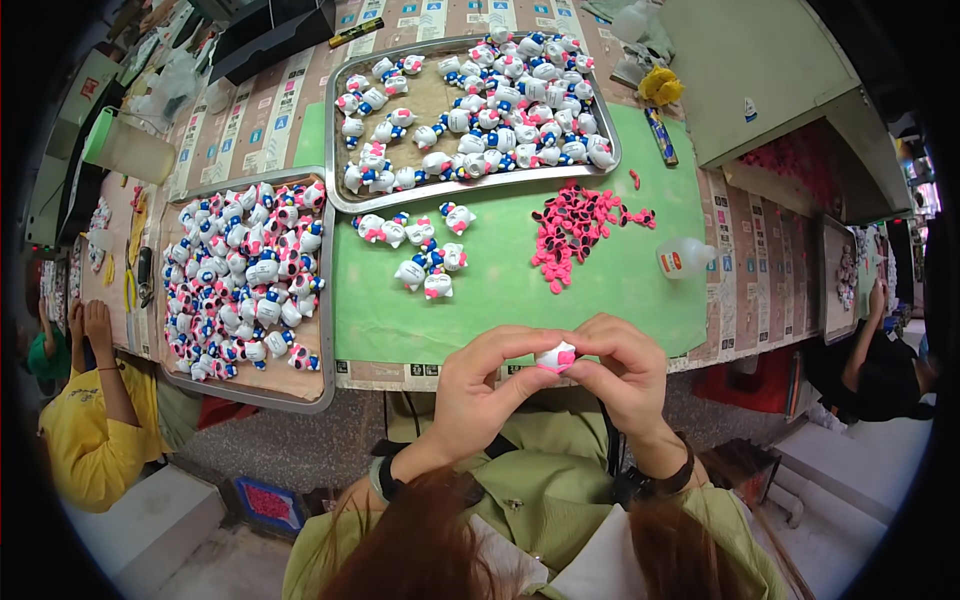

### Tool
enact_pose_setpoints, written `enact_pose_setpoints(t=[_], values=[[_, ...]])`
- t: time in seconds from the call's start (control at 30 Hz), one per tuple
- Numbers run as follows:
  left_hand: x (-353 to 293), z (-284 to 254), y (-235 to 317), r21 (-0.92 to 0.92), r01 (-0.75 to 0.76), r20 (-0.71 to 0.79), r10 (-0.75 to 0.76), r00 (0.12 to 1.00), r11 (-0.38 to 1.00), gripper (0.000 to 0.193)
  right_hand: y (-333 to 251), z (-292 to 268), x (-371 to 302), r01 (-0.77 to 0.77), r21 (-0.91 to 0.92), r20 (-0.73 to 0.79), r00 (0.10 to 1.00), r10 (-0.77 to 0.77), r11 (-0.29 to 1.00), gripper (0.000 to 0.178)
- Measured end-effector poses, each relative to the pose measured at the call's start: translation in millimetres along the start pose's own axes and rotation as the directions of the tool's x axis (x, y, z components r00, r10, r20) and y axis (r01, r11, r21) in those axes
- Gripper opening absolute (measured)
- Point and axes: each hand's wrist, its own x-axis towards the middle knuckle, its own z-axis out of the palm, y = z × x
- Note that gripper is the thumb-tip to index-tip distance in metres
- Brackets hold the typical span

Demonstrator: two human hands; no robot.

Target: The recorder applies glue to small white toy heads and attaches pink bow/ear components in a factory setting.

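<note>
Just past the near table edge, a small white cat-like figurine (553, 354) with a pink bow is pinched between the fingertips of my left hand (480, 385) and my right hand (625, 370). A pink part shows at its lower side; the fingers cover the rest. Ahead on the green mat (470, 325) lies a loose group of similar figurines (425, 255) with blue bodies. To their right is a pile of small pink pieces with dark centres (570, 235), like tiny sunglasses.
A metal tray (425, 95) of figurines stands at the back; another tray (328, 300) at left holds figurines, many with pink glasses. A clear bottle (685, 258), a tube (661, 137) and a yellow cloth (660, 86) are at right. People sit at both sides.
</note>
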Motion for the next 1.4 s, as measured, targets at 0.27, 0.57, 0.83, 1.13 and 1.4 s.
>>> enact_pose_setpoints(t=[0.27, 0.57, 0.83, 1.13, 1.4], values=[[-1, 0, 0, 0.027, -0.054, -0.006, 0.054, 0.998, 0.998, 0.022, -4, 0, 0, 0.036, -0.007, 0.014, 0.999, -0.036, 0.999, 0.018], [0, -2, 2, 0.004, -0.054, 0.001, 0.054, 0.999, 0.999, 0.021, -6, -1, 2, 0.027, -0.022, 0.04, 0.999, -0.026, 0.999, 0.016], [0, -8, 4, -0.116, 0.148, 0.052, -0.142, 0.988, 0.982, 0.026, -2, -2, 2, 0.027, -0.087, 0.064, 0.998, -0.021, 0.996, 0.026], [6, -1, 0, -0.603, 0.338, 0.148, -0.315, 0.937, 0.722, 0.029, -2, 19, 3, 0.303, -0.623, 0.032, 0.931, -0.364, 0.721, 0.042], [2, -6, -11, -0.671, 0.363, 0.173, -0.34, 0.924, 0.647, 0.023, -4, 21, 2, 0.391, -0.671, 0.102, 0.89, -0.444, 0.63, 0.036]])
